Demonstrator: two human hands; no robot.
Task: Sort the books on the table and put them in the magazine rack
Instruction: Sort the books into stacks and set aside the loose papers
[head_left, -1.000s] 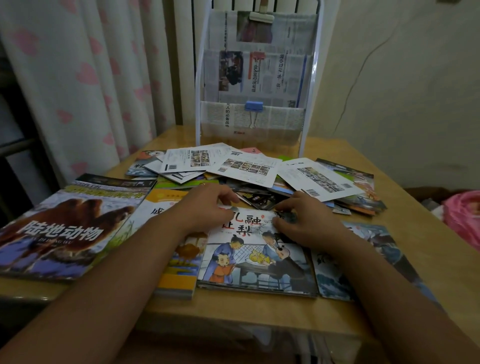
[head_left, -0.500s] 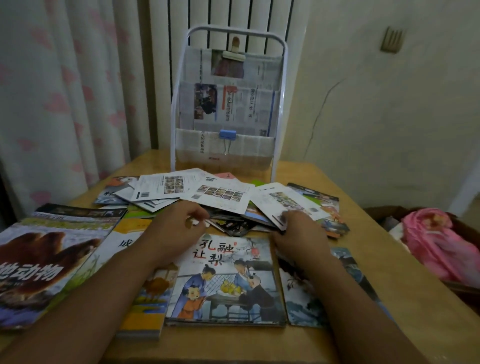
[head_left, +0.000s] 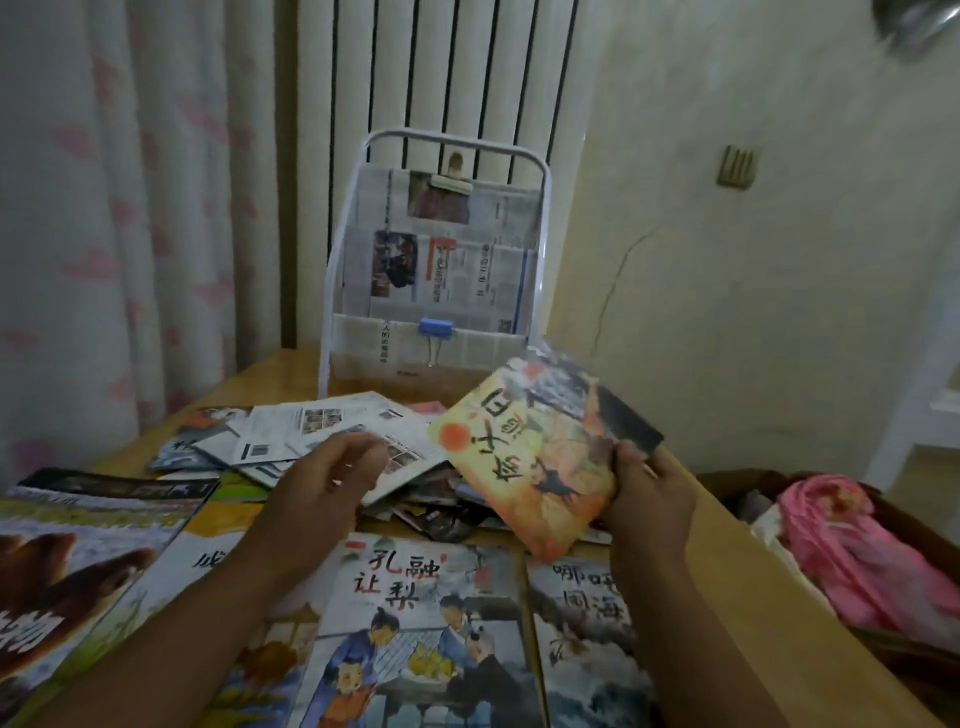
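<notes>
- Two hands work above a wooden table (head_left: 737, 525) strewn with books: the right hand (head_left: 647, 493) grips an orange picture book (head_left: 535, 462) by its right edge, thumb on the cover, and holds it off the table.
- That orange picture book is tilted, its long axis running from lower right up to the left, its title characters lying sideways; its upper corner overlaps the foot of the magazine rack (head_left: 436, 270) in this view.
- The left hand (head_left: 322, 483) hovers with loosely curled fingers above a loose heap of thin booklets (head_left: 322, 436), holding nothing.
- The white-framed magazine rack stands upright at the far edge of the table, lined with newspaper; a blue binder clip (head_left: 435, 327) sits on its lower pocket and a wooden clip (head_left: 453, 174) on the top.
- Flat on the near table lie a cover with two children (head_left: 415, 623), a blue-grey sea cover (head_left: 587, 639) just right of it, and a large brown animal book (head_left: 57, 571) at the left.
- Behind: a spotted curtain (head_left: 130, 208) and a ribbed radiator (head_left: 452, 78). A pink cloth (head_left: 857, 561) lies off the right edge.
</notes>
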